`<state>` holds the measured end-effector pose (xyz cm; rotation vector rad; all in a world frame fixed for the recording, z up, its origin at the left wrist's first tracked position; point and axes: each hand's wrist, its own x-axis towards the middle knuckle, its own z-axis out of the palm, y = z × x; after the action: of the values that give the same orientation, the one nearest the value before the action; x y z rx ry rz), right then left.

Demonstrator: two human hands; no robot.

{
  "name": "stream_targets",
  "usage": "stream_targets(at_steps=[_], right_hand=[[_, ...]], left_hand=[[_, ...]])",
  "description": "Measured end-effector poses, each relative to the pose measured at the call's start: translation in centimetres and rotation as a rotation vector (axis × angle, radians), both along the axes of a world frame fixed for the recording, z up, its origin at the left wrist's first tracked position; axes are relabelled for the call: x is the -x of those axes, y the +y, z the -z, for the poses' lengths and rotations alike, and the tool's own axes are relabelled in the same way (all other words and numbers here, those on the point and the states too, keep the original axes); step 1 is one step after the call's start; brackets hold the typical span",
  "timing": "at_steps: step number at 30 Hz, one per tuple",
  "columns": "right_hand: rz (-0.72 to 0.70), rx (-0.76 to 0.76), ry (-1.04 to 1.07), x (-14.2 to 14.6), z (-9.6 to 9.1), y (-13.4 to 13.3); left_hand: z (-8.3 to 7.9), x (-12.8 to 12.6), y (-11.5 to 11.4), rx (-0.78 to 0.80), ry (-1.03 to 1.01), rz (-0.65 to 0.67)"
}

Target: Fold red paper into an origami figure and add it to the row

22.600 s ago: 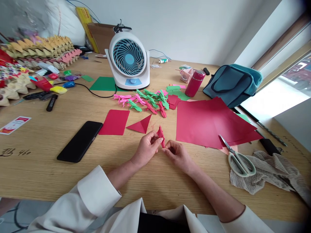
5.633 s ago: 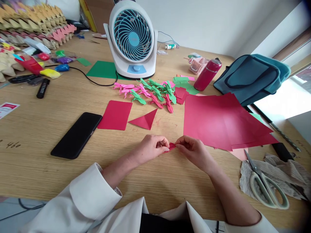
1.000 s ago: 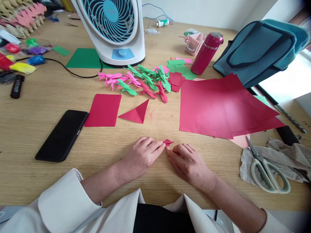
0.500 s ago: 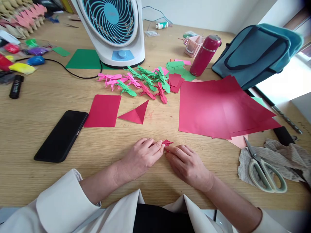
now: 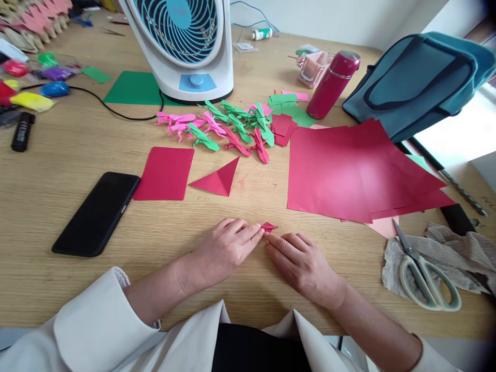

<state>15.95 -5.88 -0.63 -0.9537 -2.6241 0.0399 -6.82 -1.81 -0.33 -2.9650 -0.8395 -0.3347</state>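
Observation:
A small folded piece of red paper point(image 5: 268, 227) lies at the fingertips of both hands, its pointed end showing beyond them. My left hand point(image 5: 231, 247) is closed on it, thumb and fingers pressed together. Fingers of my right hand point(image 5: 300, 263) are bent together and touch the paper's near edge; the rest of it is hidden under the fingers. Beyond the hands rest a folded red paper triangle point(image 5: 219, 180) and a stack of red paper squares point(image 5: 166, 174). Further back is a pile of pink, green and red folded paper figures point(image 5: 228, 124).
Large red sheets point(image 5: 329, 170) spread at the right, with scissors point(image 5: 422, 274) on a crumpled cloth point(image 5: 449, 248) nearer me. A black phone point(image 5: 96, 214) lies left. Behind stand a fan point(image 5: 196, 51), a red flask point(image 5: 333, 85) and a teal bag point(image 5: 418, 85).
The view has shifted slightly. My right fingertips have moved a little along the near edge of the folded red paper; my left hand keeps its hold.

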Motion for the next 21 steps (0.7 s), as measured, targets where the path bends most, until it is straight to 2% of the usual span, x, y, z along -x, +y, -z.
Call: stream_targets(at_steps=[7, 15, 21], right_hand=[[-0.003, -0.046, -0.044, 0.04, -0.44, 0.03], [0.03, -0.04, -0.116, 0.29, -0.37, 0.21], [-0.015, -0.052, -0.111, -0.24, -0.57, 0.1]], left_hand=[[0.01, 0.09, 0.22, 0.023, -0.025, 0.002], [-0.02, 0.15, 0.36, -0.083, -0.002, 0.099], [-0.03, 0.13, 0.26, -0.094, 0.006, 0.092]])
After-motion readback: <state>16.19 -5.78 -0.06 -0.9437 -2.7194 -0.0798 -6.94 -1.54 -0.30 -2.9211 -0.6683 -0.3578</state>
